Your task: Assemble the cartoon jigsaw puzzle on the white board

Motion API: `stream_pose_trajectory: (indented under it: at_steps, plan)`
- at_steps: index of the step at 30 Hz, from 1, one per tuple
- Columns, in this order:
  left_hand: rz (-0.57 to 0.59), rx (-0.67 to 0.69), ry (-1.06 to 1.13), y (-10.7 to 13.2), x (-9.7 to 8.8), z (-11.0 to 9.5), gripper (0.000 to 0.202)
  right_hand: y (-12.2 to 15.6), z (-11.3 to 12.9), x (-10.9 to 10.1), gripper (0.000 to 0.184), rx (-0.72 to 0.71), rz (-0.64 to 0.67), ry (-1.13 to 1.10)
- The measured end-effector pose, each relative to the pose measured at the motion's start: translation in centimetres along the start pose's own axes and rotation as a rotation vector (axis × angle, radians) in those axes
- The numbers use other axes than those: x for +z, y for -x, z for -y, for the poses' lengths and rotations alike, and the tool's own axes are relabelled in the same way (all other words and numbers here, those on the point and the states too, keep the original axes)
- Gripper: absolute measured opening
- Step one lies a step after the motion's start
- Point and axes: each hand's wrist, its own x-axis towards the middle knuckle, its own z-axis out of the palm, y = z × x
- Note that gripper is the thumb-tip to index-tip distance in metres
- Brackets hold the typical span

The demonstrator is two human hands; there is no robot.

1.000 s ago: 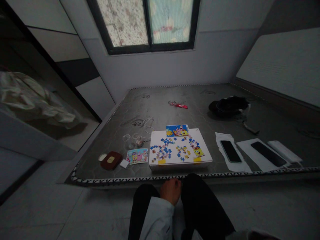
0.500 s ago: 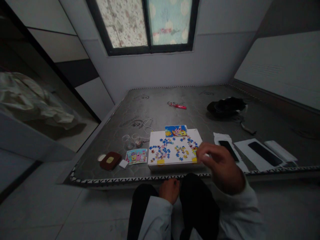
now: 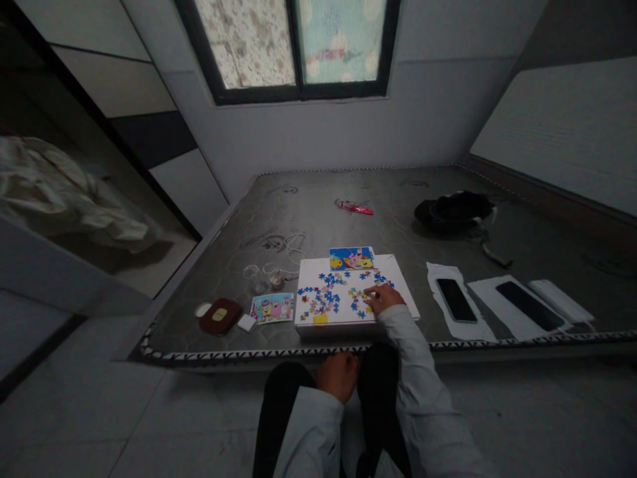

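Loose jigsaw puzzle pieces (image 3: 324, 299), mostly blue, pink and yellow, lie scattered over a white box (image 3: 405, 292). At the right of the pieces, my right hand (image 3: 384, 299) is down on the box top, thumb and fingers pinched on a puzzle piece that they largely cover. A cartoon picture card (image 3: 351, 259) lies along the box's far edge. A second cartoon picture (image 3: 272, 309) lies left of the box. My left hand (image 3: 338, 377) rests curled closed between my knees, and nothing shows in it.
To the left are a brown case (image 3: 220, 317), a small white square (image 3: 247, 323) and clear round containers (image 3: 256, 279). On the right lie a phone (image 3: 456, 301), a dark slab (image 3: 530, 306) and a white power strip (image 3: 561, 302). A black cap (image 3: 454, 212) and red packet (image 3: 355, 208) sit farther back.
My right hand has moved left and forward from beside the box's right edge down onto the puzzle pieces, uncovering the phone. My left hand has stayed in place.
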Motion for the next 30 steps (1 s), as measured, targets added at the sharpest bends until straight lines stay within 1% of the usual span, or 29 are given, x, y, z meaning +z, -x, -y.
stream_pose_trajectory:
  at_steps: [4, 8, 13, 16, 19, 24, 26, 30]
  plan:
    - [0.003, 0.003, -0.003, 0.0, 0.0, 0.0, 0.035, -0.1, -0.3, 0.5, 0.018, 0.002, -0.012, -0.006]
    - [0.012, 0.0, 0.012, 0.2, -0.4, -0.2, 0.034, -0.1, -0.3, 1.3, 0.018, 0.01, -0.038, -0.022]
    - [0.016, -0.006, 0.005, 0.3, -0.5, -0.4, 0.035, -0.3, 0.1, 1.9, 0.021, -0.023, -0.048, -0.034]
    - [0.009, 0.001, 0.012, 0.2, -0.3, -0.2, 0.035, -0.5, 0.1, 2.0, 0.023, -0.031, -0.065, -0.061]
    - [0.0, -0.003, 0.019, 0.1, -0.1, 0.0, 0.035, -0.7, -0.2, 1.9, 0.02, -0.047, -0.108, -0.045]
    - [0.016, 0.004, 0.003, 0.2, -0.2, -0.1, 0.037, -0.6, -0.9, 1.9, 0.029, -0.026, -0.14, 0.034]
    - [0.027, 0.002, 0.005, 0.2, -0.4, -0.2, 0.037, -0.5, -1.0, 1.9, 0.028, -0.019, -0.137, 0.04]
    - [0.029, -0.007, 0.005, 0.3, -0.7, -0.4, 0.036, -0.5, -0.9, 1.7, 0.021, -0.034, -0.11, 0.037]
